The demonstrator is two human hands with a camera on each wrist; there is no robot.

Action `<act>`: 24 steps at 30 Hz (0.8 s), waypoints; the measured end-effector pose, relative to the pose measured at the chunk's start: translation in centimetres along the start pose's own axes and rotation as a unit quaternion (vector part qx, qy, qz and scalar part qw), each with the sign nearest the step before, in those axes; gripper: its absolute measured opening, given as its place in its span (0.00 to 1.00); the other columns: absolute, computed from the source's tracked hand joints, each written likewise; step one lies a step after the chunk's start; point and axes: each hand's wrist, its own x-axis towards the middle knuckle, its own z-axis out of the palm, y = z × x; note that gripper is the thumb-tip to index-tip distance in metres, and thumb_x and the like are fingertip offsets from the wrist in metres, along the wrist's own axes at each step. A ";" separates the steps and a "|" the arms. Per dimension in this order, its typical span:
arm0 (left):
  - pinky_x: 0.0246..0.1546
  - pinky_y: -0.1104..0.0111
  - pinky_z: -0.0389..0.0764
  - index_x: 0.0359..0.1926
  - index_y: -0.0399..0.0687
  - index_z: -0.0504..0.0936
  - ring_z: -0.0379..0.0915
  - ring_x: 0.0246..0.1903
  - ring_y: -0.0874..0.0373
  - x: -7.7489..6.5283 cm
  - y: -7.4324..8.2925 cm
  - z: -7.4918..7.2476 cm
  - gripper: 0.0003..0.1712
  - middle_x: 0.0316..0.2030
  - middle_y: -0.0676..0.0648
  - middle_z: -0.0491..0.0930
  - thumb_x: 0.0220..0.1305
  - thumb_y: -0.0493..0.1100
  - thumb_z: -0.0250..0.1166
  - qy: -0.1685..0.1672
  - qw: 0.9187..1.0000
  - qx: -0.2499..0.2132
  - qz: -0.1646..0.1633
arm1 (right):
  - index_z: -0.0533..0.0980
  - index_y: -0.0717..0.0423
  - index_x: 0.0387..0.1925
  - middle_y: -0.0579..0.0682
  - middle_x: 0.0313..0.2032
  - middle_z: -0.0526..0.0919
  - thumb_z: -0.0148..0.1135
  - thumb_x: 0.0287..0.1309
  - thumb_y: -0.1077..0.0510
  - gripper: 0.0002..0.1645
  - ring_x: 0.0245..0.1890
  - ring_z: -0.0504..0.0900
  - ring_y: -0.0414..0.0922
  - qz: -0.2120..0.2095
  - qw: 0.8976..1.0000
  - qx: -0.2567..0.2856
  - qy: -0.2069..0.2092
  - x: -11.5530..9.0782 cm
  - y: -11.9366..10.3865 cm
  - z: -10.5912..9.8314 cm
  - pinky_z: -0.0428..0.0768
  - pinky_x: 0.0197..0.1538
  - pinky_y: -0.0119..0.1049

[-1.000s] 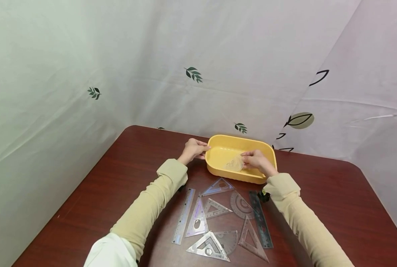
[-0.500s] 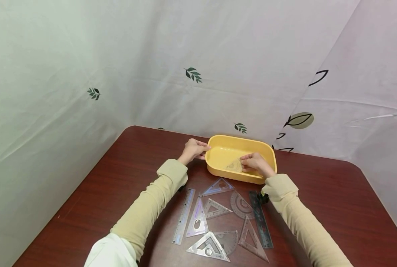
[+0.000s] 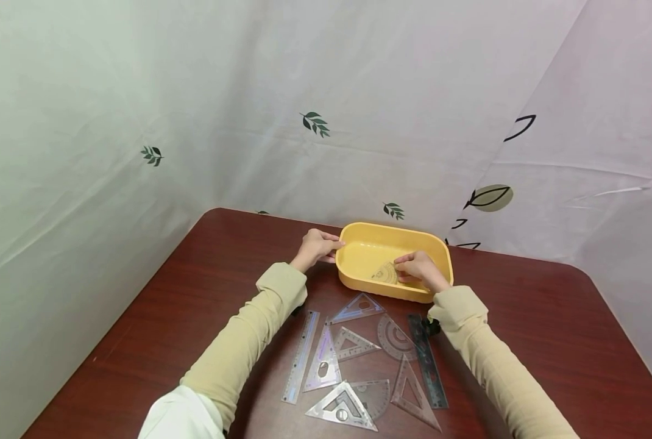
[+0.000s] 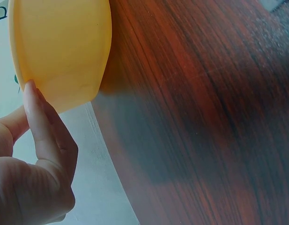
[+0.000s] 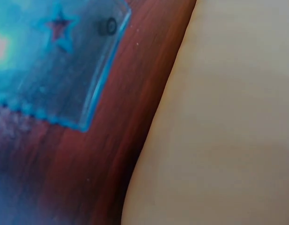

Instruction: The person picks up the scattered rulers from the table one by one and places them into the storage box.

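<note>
A yellow plastic basin (image 3: 359, 281) stands near the table's far edge. My left hand (image 3: 316, 249) pinches its left end, and the left wrist view has the fingers (image 4: 43, 126) at the basin wall (image 4: 64, 51). My right hand (image 3: 418, 268) reaches inside and holds a clear protractor (image 3: 384, 274) low over the basin floor, its curved edge partly covered by the fingertips. In the right wrist view the hand itself is out of sight; a pale tan surface (image 5: 228, 117) fills the right side, beside a clear ruler with a star cutout (image 5: 60, 28).
Clear drawing tools lie in front of the basin: a ruler (image 3: 301, 356), a dark-looking ruler (image 3: 428, 363), a protractor (image 3: 395, 337) and several set squares, including one with a blue tint (image 3: 359, 308) and a silvery one (image 3: 342, 407). A patterned cloth (image 3: 282, 171) hangs behind the table (image 3: 534, 323).
My right hand has dipped slightly further into the basin with the protractor, which now lies lower and flatter. The left hand keeps its place on the basin's end.
</note>
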 end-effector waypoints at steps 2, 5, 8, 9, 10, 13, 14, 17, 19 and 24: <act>0.21 0.73 0.85 0.46 0.35 0.83 0.75 0.14 0.64 0.0 0.0 0.0 0.15 0.38 0.34 0.84 0.59 0.38 0.69 -0.001 1.000 -0.003 0.002 | 0.70 0.75 0.56 0.56 0.41 0.75 0.53 0.65 0.65 0.21 0.27 0.77 0.37 -0.002 1.000 -0.002 0.002 0.0 0.0 0.0 0.85 0.34 0.25; 0.17 0.75 0.83 0.47 0.34 0.83 0.75 0.15 0.63 -0.1 0.0 0.0 0.16 0.38 0.33 0.84 0.59 0.38 0.69 -0.002 1.000 -0.007 0.007 | 0.70 0.76 0.56 0.56 0.42 0.76 0.53 0.65 0.65 0.21 0.27 0.77 0.37 -0.006 1.000 -0.004 0.004 -0.1 0.0 0.0 0.85 0.33 0.25; 0.18 0.75 0.83 0.47 0.34 0.83 0.76 0.17 0.62 -0.2 0.0 0.0 0.16 0.39 0.33 0.84 0.59 0.38 0.69 -0.002 1.000 -0.008 0.008 | 0.71 0.75 0.55 0.55 0.41 0.76 0.54 0.65 0.65 0.21 0.27 0.77 0.37 -0.010 1.000 -0.009 0.005 -0.2 -0.1 0.1 0.84 0.33 0.24; 0.19 0.74 0.84 0.47 0.35 0.83 0.77 0.17 0.61 -0.2 0.0 0.0 0.16 0.40 0.33 0.84 0.59 0.38 0.69 -0.002 1.000 -0.008 0.007 | 0.71 0.75 0.55 0.55 0.40 0.77 0.54 0.65 0.65 0.21 0.26 0.77 0.36 -0.013 1.000 -0.010 0.004 -0.2 -0.1 0.1 0.84 0.32 0.24; 0.20 0.73 0.85 0.47 0.35 0.83 0.77 0.17 0.61 -0.2 0.0 0.0 0.16 0.40 0.33 0.84 0.59 0.38 0.69 -0.002 1.000 -0.007 0.007 | 0.71 0.76 0.55 0.55 0.40 0.77 0.55 0.65 0.65 0.21 0.26 0.77 0.36 -0.016 1.000 -0.011 0.004 -0.2 -0.1 0.0 0.83 0.32 0.23; 0.24 0.70 0.87 0.47 0.35 0.83 0.77 0.18 0.61 -0.1 0.0 0.0 0.16 0.40 0.34 0.84 0.59 0.39 0.69 0.000 1.000 -0.004 0.004 | 0.72 0.76 0.54 0.56 0.40 0.79 0.56 0.65 0.65 0.21 0.26 0.77 0.35 -0.029 0.999 -0.019 0.003 -0.3 -0.2 0.0 0.83 0.32 0.23; 0.25 0.70 0.87 0.47 0.35 0.83 0.77 0.17 0.62 -0.1 0.0 0.0 0.16 0.39 0.34 0.84 0.59 0.39 0.69 0.001 1.000 -0.003 0.003 | 0.72 0.77 0.54 0.58 0.41 0.80 0.56 0.64 0.65 0.21 0.26 0.77 0.35 -0.035 0.999 -0.021 0.001 -0.4 -0.2 0.0 0.83 0.33 0.24; 0.24 0.70 0.86 0.46 0.35 0.83 0.76 0.16 0.63 0.0 -0.1 0.0 0.15 0.39 0.34 0.84 0.59 0.39 0.69 0.003 1.000 -0.002 0.001 | 0.72 0.77 0.55 0.62 0.44 0.81 0.56 0.64 0.66 0.21 0.27 0.77 0.34 -0.047 0.998 -0.027 -0.004 -0.5 -0.4 -0.2 0.85 0.37 0.26; 0.21 0.72 0.85 0.46 0.35 0.83 0.75 0.15 0.63 0.1 -0.1 0.1 0.15 0.39 0.33 0.84 0.59 0.38 0.69 0.004 1.000 -0.003 -0.001 | 0.71 0.78 0.55 0.65 0.47 0.81 0.56 0.64 0.66 0.22 0.27 0.78 0.34 -0.056 0.998 -0.032 -0.009 -0.7 -0.5 -0.3 0.86 0.40 0.28; 0.16 0.76 0.81 0.46 0.35 0.83 0.74 0.14 0.64 0.2 -0.1 0.2 0.15 0.39 0.33 0.84 0.59 0.38 0.69 0.005 1.000 -0.008 -0.005 | 0.71 0.79 0.55 0.69 0.50 0.79 0.56 0.64 0.65 0.22 0.29 0.80 0.35 -0.075 0.996 -0.038 -0.018 -1.1 -0.5 -0.6 0.87 0.43 0.33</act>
